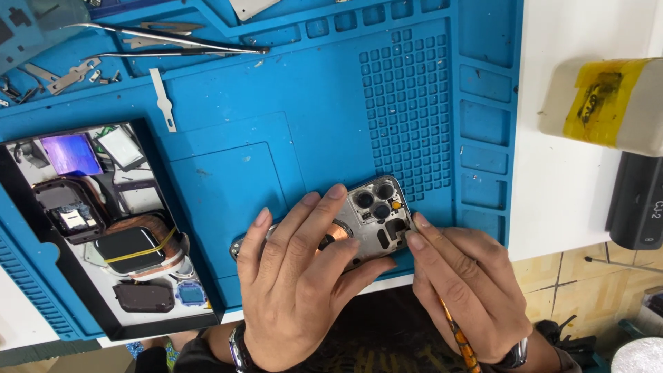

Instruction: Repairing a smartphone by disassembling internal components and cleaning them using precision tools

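I see my left hand [297,276] spread flat, fingers splayed over an opened phone housing [373,221] that lies on the blue silicone mat [290,90] at the near edge of the white worktop [566,186], its camera openings toward the far right. My right hand [469,290] is pinched around a thin orange-patterned tool [459,342], fingertips touching the housing's right edge. To the left a black tray [103,228] holds loose phone parts; tweezers [173,41] lie at the mat's far side.
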